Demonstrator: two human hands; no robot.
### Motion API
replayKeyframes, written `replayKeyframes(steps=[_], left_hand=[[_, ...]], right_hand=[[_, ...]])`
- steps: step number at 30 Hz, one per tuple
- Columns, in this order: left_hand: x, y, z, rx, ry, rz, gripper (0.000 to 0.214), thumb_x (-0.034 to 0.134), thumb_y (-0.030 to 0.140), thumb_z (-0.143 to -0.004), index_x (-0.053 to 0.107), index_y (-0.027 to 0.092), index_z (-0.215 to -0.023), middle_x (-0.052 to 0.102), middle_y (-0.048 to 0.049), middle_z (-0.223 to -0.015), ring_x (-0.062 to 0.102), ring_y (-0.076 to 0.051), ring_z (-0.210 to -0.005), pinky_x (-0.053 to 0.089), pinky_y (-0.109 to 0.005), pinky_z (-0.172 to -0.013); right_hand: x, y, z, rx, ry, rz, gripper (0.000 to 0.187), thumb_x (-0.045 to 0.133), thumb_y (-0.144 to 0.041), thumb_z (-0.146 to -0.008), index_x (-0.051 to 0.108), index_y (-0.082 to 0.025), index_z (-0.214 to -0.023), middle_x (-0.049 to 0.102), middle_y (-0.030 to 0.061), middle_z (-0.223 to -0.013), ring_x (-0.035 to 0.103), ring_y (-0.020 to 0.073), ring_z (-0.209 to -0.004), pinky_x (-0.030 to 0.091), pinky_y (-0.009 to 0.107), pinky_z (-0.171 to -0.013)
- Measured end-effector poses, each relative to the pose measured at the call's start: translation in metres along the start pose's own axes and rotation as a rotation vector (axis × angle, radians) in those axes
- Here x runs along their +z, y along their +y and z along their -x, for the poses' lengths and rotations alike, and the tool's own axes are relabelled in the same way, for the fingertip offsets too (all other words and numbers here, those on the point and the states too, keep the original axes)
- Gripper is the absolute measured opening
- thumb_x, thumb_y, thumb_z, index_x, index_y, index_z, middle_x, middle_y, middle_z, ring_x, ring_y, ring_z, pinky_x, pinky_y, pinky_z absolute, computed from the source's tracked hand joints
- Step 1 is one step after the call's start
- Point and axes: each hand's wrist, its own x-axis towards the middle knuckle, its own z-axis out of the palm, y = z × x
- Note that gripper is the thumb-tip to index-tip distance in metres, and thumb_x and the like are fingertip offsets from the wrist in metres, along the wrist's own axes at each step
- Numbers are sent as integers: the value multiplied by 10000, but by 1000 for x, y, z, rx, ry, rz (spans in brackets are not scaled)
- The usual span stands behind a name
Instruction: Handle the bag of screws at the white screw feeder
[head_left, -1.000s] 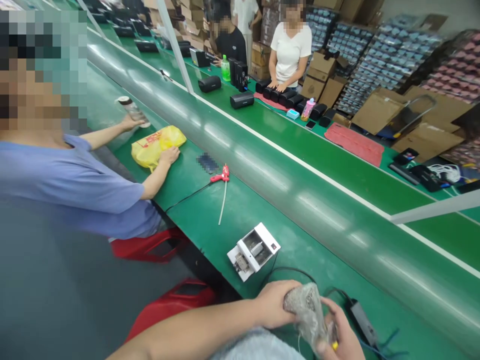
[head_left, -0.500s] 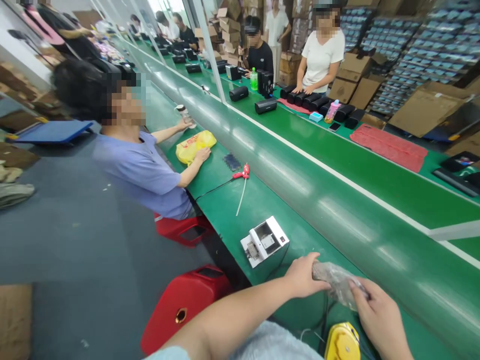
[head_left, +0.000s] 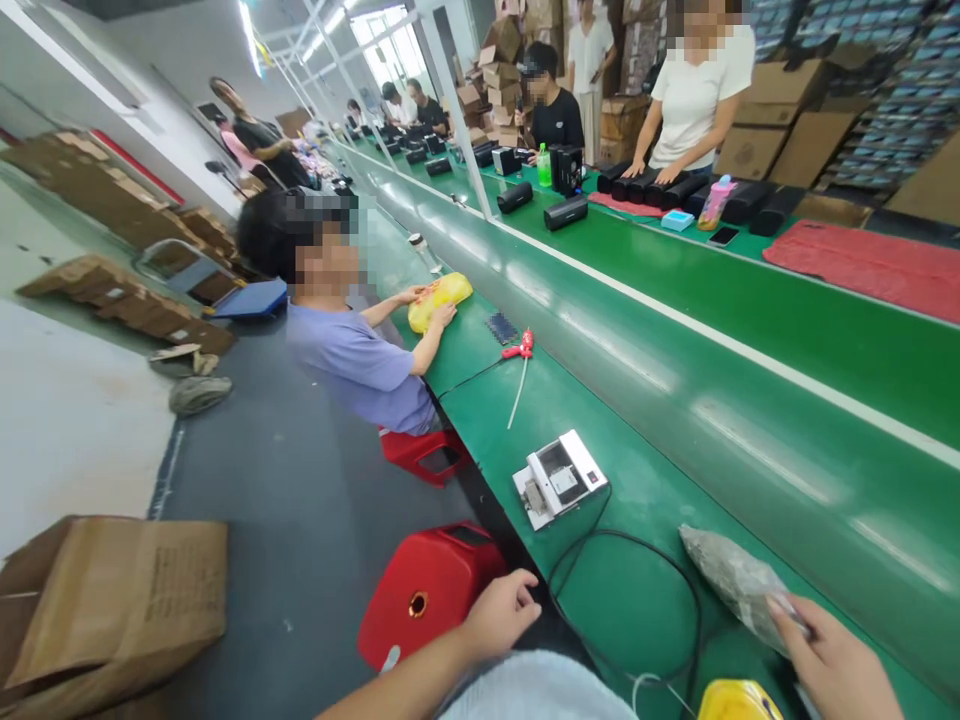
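Observation:
My right hand (head_left: 836, 655) grips the near end of a crinkled clear plastic bag (head_left: 731, 575) with greyish contents I cannot make out. The bag stretches away from it over the green table. My left hand (head_left: 504, 612) is apart from the bag, near the table's edge and in front of the red stool (head_left: 424, 590). Its fingers are loosely curled, with a gap to the thumb and nothing in them. Ahead on the table sits a small white machine (head_left: 561, 478) with a black cable (head_left: 637, 535). Partly cut off at the bottom is a yellow object (head_left: 739, 700).
A red glue gun (head_left: 519, 346) lies beyond the white machine. A seated co-worker holds a yellow bag (head_left: 441, 300). Across the green conveyor belt (head_left: 675, 310), people stand or sit by black cylindrical speakers (head_left: 566, 212). A cardboard box (head_left: 142, 590) is on the floor at left.
My left hand has let go of the plastic bag and moved left to the table edge. The view has swung left. The co-worker's hand has left the jar for the yellow bag.

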Motion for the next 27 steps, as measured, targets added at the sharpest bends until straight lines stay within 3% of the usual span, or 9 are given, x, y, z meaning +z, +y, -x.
replayKeyframes(steps=[5,8,11,15,19,22,27], left_hand=[[-19,-18,-5,-52,28,-53,535,610,421,-881,658,113,-1317,812,-134,-1111,756,-264,-975,550,-372,-870],[-18,-22,-9,-80,30,-75,527,600,416,-894,663,104,-1314,821,-144,-1119,764,-275,-1004,555,-382,-895],[-14,-20,-10,-82,14,-87,496,603,393,-896,682,106,-1292,830,-144,-1103,774,-285,-999,559,-391,-899],[-2,-4,-10,-44,-14,-68,485,615,398,-903,703,128,-1297,830,-133,-1132,772,-285,-1019,566,-389,-911],[20,16,-17,-18,-46,-37,469,650,413,-893,732,167,-1283,837,-102,-1131,765,-267,-988,569,-377,-905],[37,23,-23,-12,-64,-18,480,680,413,-878,740,180,-1293,845,-92,-1134,764,-253,-965,569,-366,-888],[52,19,-22,-18,-73,18,459,723,366,-865,755,168,-1277,850,-98,-1128,777,-258,-976,568,-360,-873]], right_hand=[[-2,8,-9,3,-4,-1,697,519,-859,-662,790,-250,-866,795,141,-1067,736,410,-1043,580,578,-1001],[3,21,-18,-125,14,5,653,551,-818,-707,807,-235,-851,768,146,-1045,723,391,-1064,558,597,-1054],[7,31,-22,-202,53,25,633,582,-794,-721,823,-223,-846,751,182,-1193,691,410,-1220,548,603,-1104],[4,31,-18,-73,-49,60,671,579,-837,-696,808,-254,-938,724,126,-1428,711,393,-1259,590,553,-1059],[-7,16,-15,47,-111,127,803,579,-869,-613,750,-239,-1080,798,158,-1250,776,414,-1025,623,536,-926],[-13,9,-17,91,-163,172,942,566,-880,-575,694,-235,-1249,819,145,-1102,778,426,-1021,624,528,-860],[-8,29,-24,35,-210,247,1023,481,-941,-690,621,-220,-1402,805,163,-1078,776,415,-1022,624,549,-904]])
